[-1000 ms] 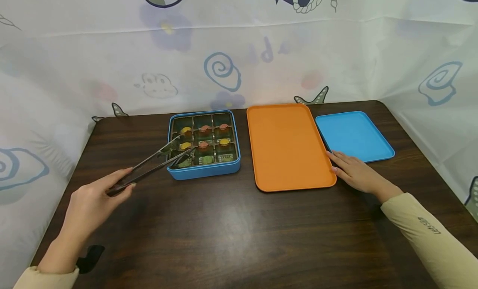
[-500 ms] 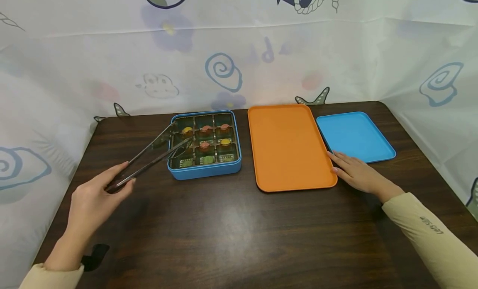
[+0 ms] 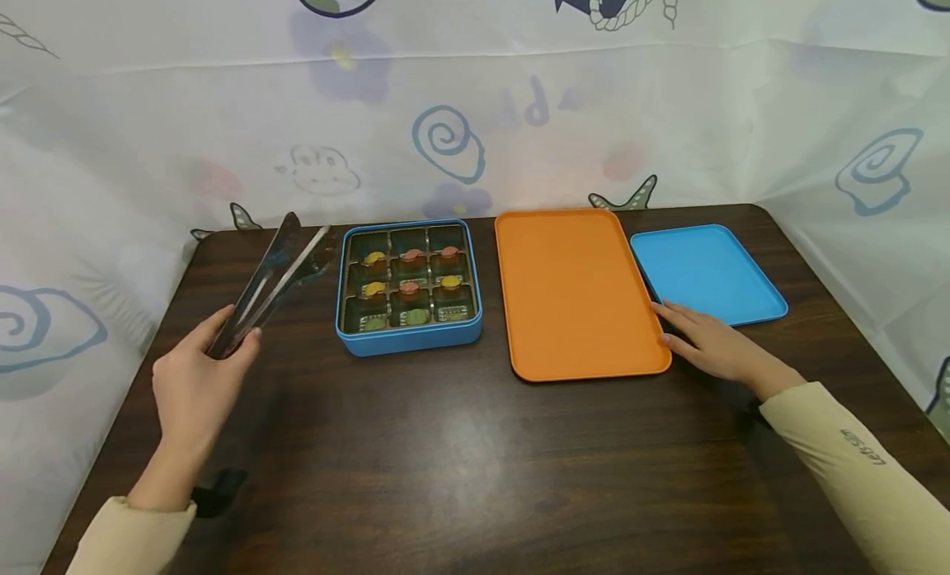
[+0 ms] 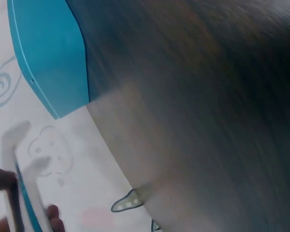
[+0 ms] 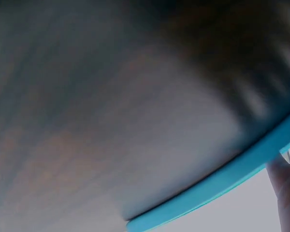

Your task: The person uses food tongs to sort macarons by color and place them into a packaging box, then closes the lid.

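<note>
In the head view my left hand (image 3: pixel 196 385) grips a pair of tongs (image 3: pixel 273 260) between thumb and fingers. The tongs' two arms are spread, with nothing between their tips, and the tips are up left of the blue box (image 3: pixel 408 339). That box holds a dark divided insert with small yellow, pink and green round pieces (image 3: pixel 451 282) in its compartments. My right hand (image 3: pixel 705 344) lies with extended fingers at the right edge of the orange tray (image 3: pixel 582 294), fingertips at its rim. The left wrist view shows the box (image 4: pixel 53 58) and the tongs (image 4: pixel 14 208), blurred.
A smaller blue tray (image 3: pixel 708 270) lies right of the orange one, just beyond my right hand. Everything rests on a dark wooden table (image 3: pixel 445 451). A printed white cloth (image 3: pixel 519 105) rises along the table's back and sides.
My left hand has drawn the tongs up and left, out from over the box. The pieces in the box look the same. My right hand stays at the orange tray.
</note>
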`<state>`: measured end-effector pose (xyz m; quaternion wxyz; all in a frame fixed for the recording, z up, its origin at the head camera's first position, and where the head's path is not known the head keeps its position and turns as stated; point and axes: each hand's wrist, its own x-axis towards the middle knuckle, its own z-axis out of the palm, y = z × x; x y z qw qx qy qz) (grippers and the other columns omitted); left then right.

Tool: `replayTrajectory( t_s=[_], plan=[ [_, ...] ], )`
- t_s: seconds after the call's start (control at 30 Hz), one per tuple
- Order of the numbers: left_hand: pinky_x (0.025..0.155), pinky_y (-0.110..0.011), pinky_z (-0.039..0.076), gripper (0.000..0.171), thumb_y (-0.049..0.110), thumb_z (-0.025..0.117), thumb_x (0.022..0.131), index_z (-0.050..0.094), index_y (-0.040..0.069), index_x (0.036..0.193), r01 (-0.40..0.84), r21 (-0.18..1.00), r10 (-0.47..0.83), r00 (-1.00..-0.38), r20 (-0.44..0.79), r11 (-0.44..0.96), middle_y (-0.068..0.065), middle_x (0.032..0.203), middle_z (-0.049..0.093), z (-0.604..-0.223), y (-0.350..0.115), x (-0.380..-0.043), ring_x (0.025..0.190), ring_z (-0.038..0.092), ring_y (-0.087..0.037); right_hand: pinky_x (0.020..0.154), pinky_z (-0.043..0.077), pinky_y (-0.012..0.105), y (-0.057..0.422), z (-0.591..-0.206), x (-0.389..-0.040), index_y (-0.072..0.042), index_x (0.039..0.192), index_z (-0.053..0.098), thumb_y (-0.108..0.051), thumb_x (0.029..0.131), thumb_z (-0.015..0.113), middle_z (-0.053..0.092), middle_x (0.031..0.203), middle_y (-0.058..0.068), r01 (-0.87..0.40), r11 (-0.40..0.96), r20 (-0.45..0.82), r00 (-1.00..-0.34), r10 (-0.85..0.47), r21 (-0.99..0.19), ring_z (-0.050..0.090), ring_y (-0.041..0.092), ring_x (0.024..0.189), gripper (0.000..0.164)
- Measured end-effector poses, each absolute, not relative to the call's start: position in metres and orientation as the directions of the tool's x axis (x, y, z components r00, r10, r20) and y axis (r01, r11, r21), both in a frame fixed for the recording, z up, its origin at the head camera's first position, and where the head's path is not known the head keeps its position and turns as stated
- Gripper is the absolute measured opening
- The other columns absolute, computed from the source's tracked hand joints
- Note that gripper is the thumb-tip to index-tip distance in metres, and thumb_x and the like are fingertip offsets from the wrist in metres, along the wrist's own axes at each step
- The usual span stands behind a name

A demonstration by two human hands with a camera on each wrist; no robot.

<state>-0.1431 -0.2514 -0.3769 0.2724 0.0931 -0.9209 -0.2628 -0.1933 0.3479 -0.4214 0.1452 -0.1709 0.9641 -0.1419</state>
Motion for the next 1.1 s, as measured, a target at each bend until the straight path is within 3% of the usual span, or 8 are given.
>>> replayTrajectory(
  t_s=[0.07, 0.17, 0.33, 0.77, 1.1],
  plan=[
    [0.064, -0.033, 0.043, 0.044, 0.019, 0.068, 0.085, 0.063, 0.002, 0.125, -0.088, 0.572, -0.364, -0.846, 0.39, 0.816, -0.029, 0.103, 0.068, -0.378, -0.252, -0.147, 0.08, 0.063, -0.044, 0.108, 0.025, 0.066, 0.347, -0.419, -0.194, -0.005, 0.151, 0.025, -0.041, 0.101, 0.042, 0.027, 0.152, 0.029, -0.276, 0.899, -0.236, -0.9, -0.365, -0.34, 0.028, 0.051, 0.137, 0.064],
    [0.072, -0.053, 0.042, 0.046, 0.021, 0.064, 0.089, 0.058, 0.001, 0.13, -0.165, 0.593, -0.402, -0.868, 0.292, 0.788, -0.031, 0.109, 0.066, -0.382, -0.253, -0.155, 0.088, 0.062, -0.048, 0.108, 0.027, 0.066, 0.346, -0.415, -0.195, -0.003, 0.151, 0.026, -0.042, 0.101, 0.043, 0.029, 0.151, 0.03, -0.258, 0.897, -0.245, -0.902, -0.357, -0.358, 0.029, 0.051, 0.137, 0.065],
    [0.081, -0.061, 0.042, 0.048, 0.019, 0.057, 0.093, 0.05, -0.003, 0.136, -0.252, 0.562, -0.411, -0.895, 0.176, 0.788, -0.034, 0.119, 0.06, -0.389, -0.255, -0.168, 0.1, 0.058, -0.052, 0.106, 0.028, 0.066, 0.343, -0.412, -0.197, -0.004, 0.151, 0.025, -0.045, 0.1, 0.041, 0.03, 0.15, 0.03, -0.236, 0.907, -0.271, -0.901, -0.338, -0.348, 0.03, 0.051, 0.136, 0.067],
    [0.098, -0.066, 0.035, 0.053, 0.014, 0.048, 0.096, 0.036, -0.01, 0.141, -0.299, 0.556, -0.38, -0.924, 0.033, 0.776, -0.038, 0.133, 0.046, -0.4, -0.253, -0.179, 0.118, 0.046, -0.056, 0.107, 0.028, 0.066, 0.34, -0.41, -0.2, -0.002, 0.15, 0.025, -0.043, 0.1, 0.043, 0.031, 0.149, 0.031, -0.243, 0.902, -0.263, -0.9, -0.347, -0.356, 0.03, 0.051, 0.135, 0.067],
    [0.093, -0.064, 0.038, 0.059, 0.016, 0.053, 0.094, 0.031, -0.014, 0.14, -0.329, 0.538, -0.365, -0.93, -0.041, 0.777, -0.039, 0.128, 0.044, -0.405, -0.253, -0.179, 0.114, 0.045, -0.054, 0.106, 0.031, 0.064, 0.336, -0.413, -0.2, -0.002, 0.15, 0.028, -0.041, 0.1, 0.046, 0.034, 0.148, 0.031, -0.278, 0.902, -0.228, -0.904, -0.363, -0.331, 0.034, 0.051, 0.133, 0.066]
  ],
)
